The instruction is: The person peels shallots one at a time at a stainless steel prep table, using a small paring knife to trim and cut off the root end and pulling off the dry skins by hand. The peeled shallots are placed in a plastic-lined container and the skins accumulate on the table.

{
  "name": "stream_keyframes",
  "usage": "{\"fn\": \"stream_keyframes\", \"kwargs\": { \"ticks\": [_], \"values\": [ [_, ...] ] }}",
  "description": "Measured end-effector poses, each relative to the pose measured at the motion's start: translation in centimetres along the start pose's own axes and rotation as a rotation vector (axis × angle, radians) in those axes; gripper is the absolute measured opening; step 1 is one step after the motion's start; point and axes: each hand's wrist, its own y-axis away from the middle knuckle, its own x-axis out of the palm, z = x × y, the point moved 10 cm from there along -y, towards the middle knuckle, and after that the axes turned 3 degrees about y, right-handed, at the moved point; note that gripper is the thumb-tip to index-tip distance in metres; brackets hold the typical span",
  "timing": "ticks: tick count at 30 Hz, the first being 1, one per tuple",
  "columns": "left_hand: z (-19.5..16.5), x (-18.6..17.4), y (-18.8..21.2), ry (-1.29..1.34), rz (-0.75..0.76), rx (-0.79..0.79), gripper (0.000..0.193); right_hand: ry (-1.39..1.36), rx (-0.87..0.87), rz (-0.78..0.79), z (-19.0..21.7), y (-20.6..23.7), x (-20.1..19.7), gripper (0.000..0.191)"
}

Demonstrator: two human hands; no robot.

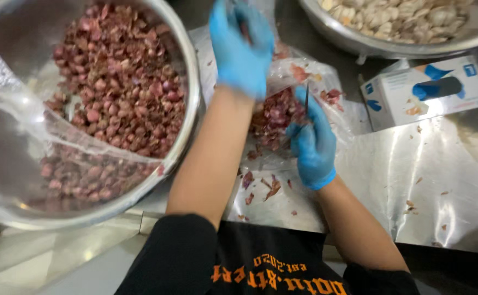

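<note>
Shallots (274, 117) are lying in a loose heap on a clear plastic sheet (326, 74) at mid-table, and both gloved hands are working right at that heap. Nearest of all, dark sleeves are showing at the bottom edge, with bare forearms reaching away over the steel table (441, 180). Scraps of red skin (271, 188) are lying scattered on the table just near of the heap, between the two forearms. The right hand (312, 142), in a blue glove, is sitting at the right edge of the heap with its fingers closed around the handle of a thin knife (306, 98), whose blade is pointing away. The left hand (241, 46), also in a blue glove, is hovering farther off, over the far side of the sheet; its fingers are curled together, but I cannot tell whether it is gripping anything. At the left, a big steel bowl (192, 98) is holding a mass of red shallots under a fold of clear plastic. To the right of the heap, a white and blue glove box (397, 95) is lying on the table. Farthest, at the top right, a second steel bowl (359, 38) is holding pale peeled pieces.
</note>
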Motion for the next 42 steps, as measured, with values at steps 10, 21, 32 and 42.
{"fn": "stream_keyframes", "kwargs": {
  "ticks": [10,21,32,42],
  "values": [
    [5.1,-1.7,14.9,0.053,-0.057,-0.271,0.023,0.171,-0.204,-0.019,0.8,1.2,0.9,0.039],
    [3.5,-3.8,16.8,-0.687,0.164,-0.139,0.02,0.274,-0.179,0.103,1.7,1.4,0.4,0.055],
    [1.4,-1.0,17.4,-1.234,0.365,0.076,0.027,0.484,-0.19,0.194,2.8,0.7,1.7,0.051],
    [0.8,0.4,17.2,-1.249,0.425,0.018,0.02,0.498,-0.358,0.234,4.4,1.0,2.4,0.041]
  ]
}}
